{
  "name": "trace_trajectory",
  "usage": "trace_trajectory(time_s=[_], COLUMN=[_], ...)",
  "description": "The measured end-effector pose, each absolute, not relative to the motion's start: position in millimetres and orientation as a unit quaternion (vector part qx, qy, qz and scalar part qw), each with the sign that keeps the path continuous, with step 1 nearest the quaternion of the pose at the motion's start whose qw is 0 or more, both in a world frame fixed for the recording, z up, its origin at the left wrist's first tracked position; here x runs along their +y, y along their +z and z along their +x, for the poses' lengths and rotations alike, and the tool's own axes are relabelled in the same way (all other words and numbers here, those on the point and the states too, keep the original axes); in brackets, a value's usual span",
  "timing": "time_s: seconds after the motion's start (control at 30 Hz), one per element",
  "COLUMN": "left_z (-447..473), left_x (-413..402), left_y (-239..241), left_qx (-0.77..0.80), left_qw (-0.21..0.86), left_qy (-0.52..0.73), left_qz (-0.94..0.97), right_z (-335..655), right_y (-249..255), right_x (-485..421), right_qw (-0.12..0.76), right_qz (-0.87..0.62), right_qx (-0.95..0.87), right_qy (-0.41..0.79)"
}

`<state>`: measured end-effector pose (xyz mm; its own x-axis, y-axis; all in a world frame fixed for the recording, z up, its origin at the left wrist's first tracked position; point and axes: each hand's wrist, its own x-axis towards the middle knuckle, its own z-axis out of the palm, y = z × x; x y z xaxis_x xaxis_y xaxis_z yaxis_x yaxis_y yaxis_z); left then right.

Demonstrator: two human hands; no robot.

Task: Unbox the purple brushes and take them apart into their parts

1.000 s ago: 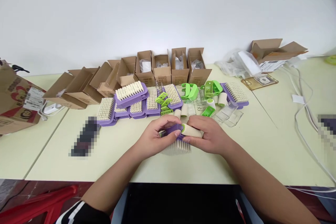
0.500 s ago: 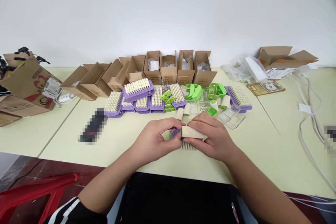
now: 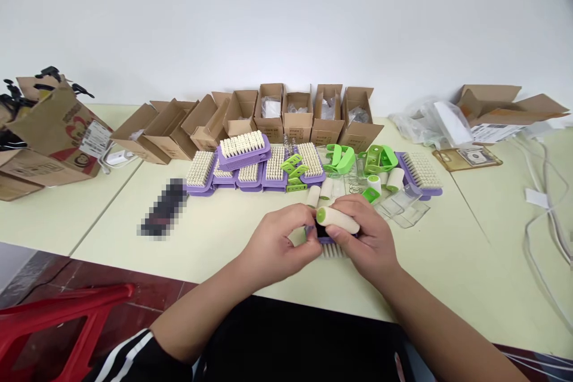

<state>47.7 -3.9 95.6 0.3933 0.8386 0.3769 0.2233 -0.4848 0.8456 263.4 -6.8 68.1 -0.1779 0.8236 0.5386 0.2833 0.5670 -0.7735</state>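
Cream cylindrical roller with a green end cap sits against a purple-backed bristle brush just above the pale table, both held by the left hand and right hand, fingers curled closed around them; more purple brushes and bright green plastic clips lie loose beyond.

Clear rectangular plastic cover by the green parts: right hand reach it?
Probably yes: nothing stands between the right hand and the clear plastic cover, but that hand now holds a green-ended cream cylinder.

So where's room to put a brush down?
Bare table lies left of the blurred dark object and right of the clear plastic pieces. It's crowded behind the left hand and right hand, among purple brushes and green parts.
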Motion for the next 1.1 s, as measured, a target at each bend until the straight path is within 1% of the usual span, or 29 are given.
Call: trace_trajectory(time_s=[0.17,0.3,0.43,0.5,0.63,0.7,0.8,0.93,1.03,1.1], left_z=[55,52,44,44,52,57,60,57,54,53], left_x=[-9,-7,1,6,14,16,17,17,22,28], left_y=[84,63,38,30,24,22,19,11,6,3], left_qx=[0.354,0.318,0.255,0.243,0.232,0.23,0.246,0.306,0.345,0.358], left_qw=[0.378,0.407,0.449,0.45,0.434,0.446,0.475,0.507,0.556,0.581], left_qy=[0.459,0.476,0.442,0.41,0.375,0.37,0.357,0.376,0.408,0.438], left_qz=[0.722,0.712,0.734,0.755,0.785,0.782,0.766,0.712,0.637,0.585], right_z=[264,262,260,261,266,273,289,310,317,318], right_y=[65,63,60,58,57,61,67,70,71,72], right_x=[-8,-9,-10,-8,4,12,23,29,28,28], right_qw=[0.516,0.529,0.528,0.531,0.564,0.583,0.6,0.586,0.53,0.451], right_qz=[-0.412,-0.416,-0.428,-0.424,-0.392,-0.394,-0.441,-0.516,-0.573,-0.609], right_qx=[-0.686,-0.652,-0.619,-0.594,-0.496,-0.456,-0.449,-0.494,-0.545,-0.596], right_qy=[0.306,0.35,0.392,0.431,0.532,0.545,0.494,0.383,0.306,0.265])
